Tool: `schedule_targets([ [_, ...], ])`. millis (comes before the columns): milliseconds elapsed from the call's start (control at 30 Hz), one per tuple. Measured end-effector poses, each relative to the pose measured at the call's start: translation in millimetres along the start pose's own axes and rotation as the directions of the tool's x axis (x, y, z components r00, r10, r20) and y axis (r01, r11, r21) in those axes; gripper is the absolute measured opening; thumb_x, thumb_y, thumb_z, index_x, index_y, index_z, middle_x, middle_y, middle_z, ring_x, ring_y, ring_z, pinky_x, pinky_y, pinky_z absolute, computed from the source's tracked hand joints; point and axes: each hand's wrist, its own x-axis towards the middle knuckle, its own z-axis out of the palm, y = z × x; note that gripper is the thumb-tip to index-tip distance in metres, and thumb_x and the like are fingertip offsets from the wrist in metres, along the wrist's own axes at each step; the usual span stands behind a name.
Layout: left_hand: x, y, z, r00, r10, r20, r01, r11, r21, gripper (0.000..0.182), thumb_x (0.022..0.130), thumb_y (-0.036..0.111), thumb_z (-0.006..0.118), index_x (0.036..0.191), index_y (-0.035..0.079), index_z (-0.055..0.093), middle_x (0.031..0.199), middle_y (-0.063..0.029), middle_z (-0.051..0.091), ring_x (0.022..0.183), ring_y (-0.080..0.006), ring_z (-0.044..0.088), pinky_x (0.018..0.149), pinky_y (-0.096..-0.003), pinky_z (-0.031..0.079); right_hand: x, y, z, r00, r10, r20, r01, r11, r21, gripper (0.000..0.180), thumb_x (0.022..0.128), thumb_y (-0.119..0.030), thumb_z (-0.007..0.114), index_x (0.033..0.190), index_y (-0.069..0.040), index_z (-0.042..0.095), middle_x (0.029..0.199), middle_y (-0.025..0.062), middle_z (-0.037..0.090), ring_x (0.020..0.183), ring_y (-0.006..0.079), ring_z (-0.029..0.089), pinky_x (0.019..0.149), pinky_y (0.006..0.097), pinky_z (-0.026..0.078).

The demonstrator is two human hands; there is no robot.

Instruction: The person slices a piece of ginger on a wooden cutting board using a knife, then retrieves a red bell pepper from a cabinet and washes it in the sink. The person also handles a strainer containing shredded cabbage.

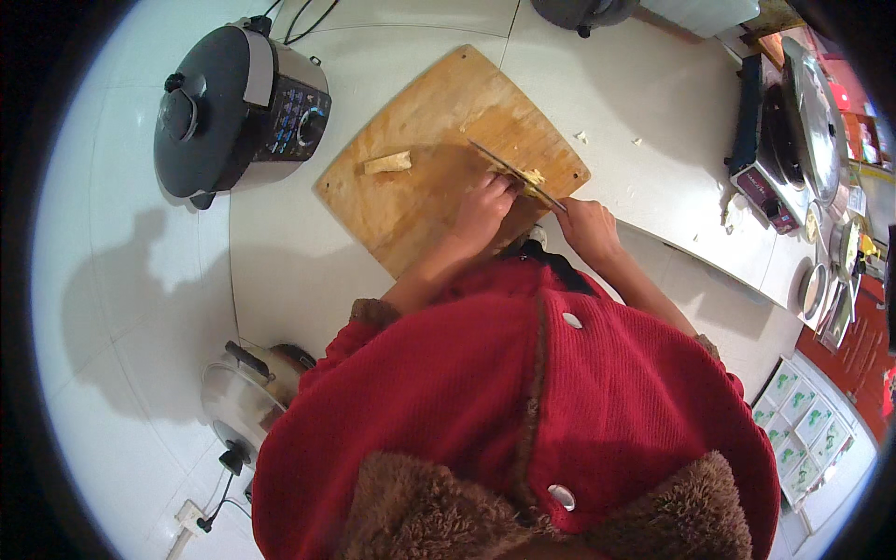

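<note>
A wooden cutting board (434, 105) lies turned cornerwise on the counter before me. My right hand (588, 225) grips the handle of a kitchen knife (514, 172), whose blade points up and to the left across the board. Fingers curled, my left hand (490, 203) rests beside the blade on pale yellowish food (533, 176), cut into small pieces; whether it grips a larger piece cannot be made out. Another pale, oblong piece of food (388, 163) lies on the left part of the board, apart from both hands.
An electric pressure cooker (210, 112) stands at the left, and a steel appliance (245, 392) at the lower left. On the right are a portable gas stove (766, 168) with a lidded pan (812, 126) and several bowls. Small scraps (582, 137) lie right of the board.
</note>
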Motion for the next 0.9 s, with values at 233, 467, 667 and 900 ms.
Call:
schedule_targets([
  [233,-4.2,-3.5,3.5,0.997,-0.057,0.046,0.060,0.995,-0.080,0.025,0.082,0.010,0.055,0.102,0.008,0.070,0.110,-0.0073,0.064,0.107,-0.0272,0.059,0.093,-0.0361,0.050,2.3,-5.6,-0.7,0.998,0.044,0.050,-0.043,0.998,-0.035,0.028,0.095,-0.029,0.055,0.092,-0.004,0.065,0.080,0.0236,0.067,0.078,0.0452,0.066,0.069,0.0549,0.052],
  [467,-0.1,-6.4,-2.8,1.000,-0.006,0.018,0.007,0.999,-0.053,0.025,0.082,0.010,0.055,0.102,0.008,0.070,0.108,-0.0070,0.065,0.108,-0.0266,0.059,0.092,-0.0359,0.051,4.7,-6.0,1.2,0.998,0.060,0.028,-0.060,0.998,0.026,0.027,0.095,-0.029,0.054,0.091,-0.004,0.065,0.082,0.0244,0.067,0.082,0.0444,0.066,0.071,0.0543,0.052],
  [667,-2.5,-7.9,2.1,0.999,0.020,-0.047,-0.023,0.998,-0.056,0.026,0.081,0.009,0.054,0.101,0.008,0.071,0.106,-0.0069,0.065,0.105,-0.0268,0.059,0.092,-0.0363,0.050,-2.6,-10.4,-13.4,0.996,0.031,0.081,-0.026,0.998,-0.056,0.029,0.097,-0.032,0.054,0.097,-0.006,0.067,0.080,0.0237,0.067,0.079,0.0439,0.066,0.071,0.0534,0.052],
  [900,-0.7,-4.7,-4.3,0.999,-0.019,-0.038,0.018,0.999,-0.032,0.026,0.078,0.011,0.057,0.100,0.010,0.072,0.103,-0.0053,0.066,0.102,-0.0267,0.059,0.090,-0.0372,0.050,8.8,-12.5,6.7,0.996,0.063,0.057,-0.062,0.998,-0.010,0.024,0.095,-0.027,0.055,0.095,-0.005,0.064,0.082,0.0230,0.068,0.080,0.0445,0.066,0.072,0.0539,0.052],
])
